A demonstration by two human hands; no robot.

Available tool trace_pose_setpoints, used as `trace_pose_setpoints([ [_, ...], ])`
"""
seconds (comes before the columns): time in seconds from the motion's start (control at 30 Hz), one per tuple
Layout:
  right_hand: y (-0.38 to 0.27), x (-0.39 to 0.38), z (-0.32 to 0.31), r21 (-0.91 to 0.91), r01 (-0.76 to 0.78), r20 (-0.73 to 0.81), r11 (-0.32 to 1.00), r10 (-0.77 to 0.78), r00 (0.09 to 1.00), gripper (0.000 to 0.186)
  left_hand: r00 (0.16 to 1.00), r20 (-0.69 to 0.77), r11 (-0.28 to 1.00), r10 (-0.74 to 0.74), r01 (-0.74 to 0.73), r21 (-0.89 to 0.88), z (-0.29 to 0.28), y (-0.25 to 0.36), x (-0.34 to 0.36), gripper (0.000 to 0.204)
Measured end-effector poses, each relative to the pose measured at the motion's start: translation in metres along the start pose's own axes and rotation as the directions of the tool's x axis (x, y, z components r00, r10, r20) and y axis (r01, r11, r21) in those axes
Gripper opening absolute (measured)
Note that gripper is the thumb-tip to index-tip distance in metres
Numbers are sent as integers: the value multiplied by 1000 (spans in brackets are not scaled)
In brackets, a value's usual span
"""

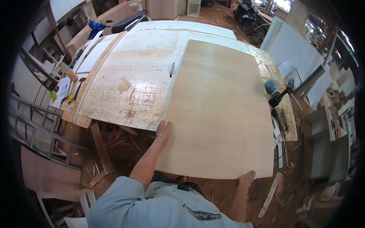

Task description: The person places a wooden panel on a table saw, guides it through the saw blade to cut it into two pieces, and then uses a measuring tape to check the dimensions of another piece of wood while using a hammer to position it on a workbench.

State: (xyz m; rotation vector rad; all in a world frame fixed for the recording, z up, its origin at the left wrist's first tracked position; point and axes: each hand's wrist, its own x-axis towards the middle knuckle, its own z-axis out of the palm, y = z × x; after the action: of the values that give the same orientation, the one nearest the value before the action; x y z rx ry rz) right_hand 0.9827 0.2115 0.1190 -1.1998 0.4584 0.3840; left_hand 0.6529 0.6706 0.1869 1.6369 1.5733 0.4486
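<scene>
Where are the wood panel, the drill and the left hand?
Wood panel [220, 110], head view: middle of its face.
Drill [281, 95], head view: its dark body.
Left hand [164, 129], head view: back of the hand.

A large rectangular panel [216, 110], pale tan and smooth with faint grain, lies broad face up across the right part of the scuffed white surface [125, 79], its near end overhanging the edge.

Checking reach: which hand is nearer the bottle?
Left. The left hand holds the board by its left edge, right of the bottle; the right hand is farther right, at the board's near edge.
</scene>
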Motion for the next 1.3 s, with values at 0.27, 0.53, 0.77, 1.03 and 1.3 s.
trace_pose_setpoints([
  [0.27, 17, 25, -95, -22, 4, -10, 1000, -4, 1000, 88, 979, 21, 979, -202, 201, 37, 22, -29, -71, 64],
  [0.53, 22, 13, -50, -345, -15, -84, 938, -14, 996, 88, 944, 283, 986, -168, 163, 39, -40, -48, -45, 57],
  [0.77, 8, -14, -34, -996, -53, -89, 79, -577, 812, 52, 872, 483, 994, -79, 109, -33, -113, -178, -44, 57],
  [1.03, 205, -200, 311, -415, 784, 904, -463, -311, 294, 29, 653, 200, 681, -730, 717, 144, -316, -465, -114, 75],
  [1.3, 493, -696, 623, 263, 918, 901, 298, 264, -344, 70, 519, -93, 450, -849, 621, -642, -539, -618, -235, 83],
])
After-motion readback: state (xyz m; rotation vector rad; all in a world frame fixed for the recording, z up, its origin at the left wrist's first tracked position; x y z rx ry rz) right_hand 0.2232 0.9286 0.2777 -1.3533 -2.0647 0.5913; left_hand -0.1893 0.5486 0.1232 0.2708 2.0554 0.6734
